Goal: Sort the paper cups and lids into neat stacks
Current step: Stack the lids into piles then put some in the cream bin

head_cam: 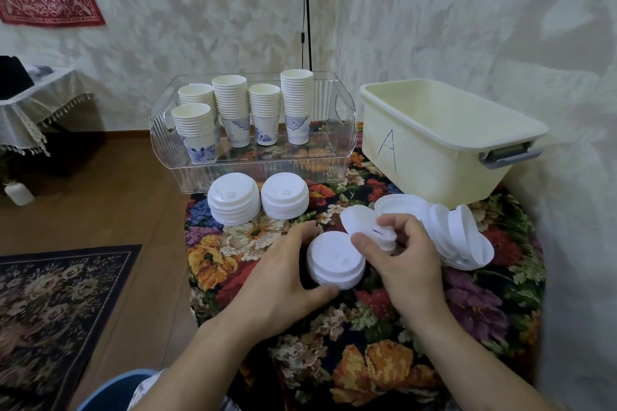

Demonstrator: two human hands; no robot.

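A short stack of white lids [335, 260] stands on the floral cloth in front of me. My left hand [283, 274] grips that stack from its left side, thumb near its front edge. My right hand [400, 253] pinches a few tilted white lids [362, 222] just right of the stack. Two tidy lid stacks [233, 200] [284, 195] stand farther back. A toppled row of loose lids [457, 237] lies to the right. Several stacks of paper cups [297, 107] stand in a clear bin [253, 173].
A cream tub marked "A" [444, 150] sits at the back right on the floral cloth [434, 344]. A wall runs along the right side. Wooden floor and a dark rug [50, 304] lie to the left. A black cable [305, 3] hangs behind the bin.
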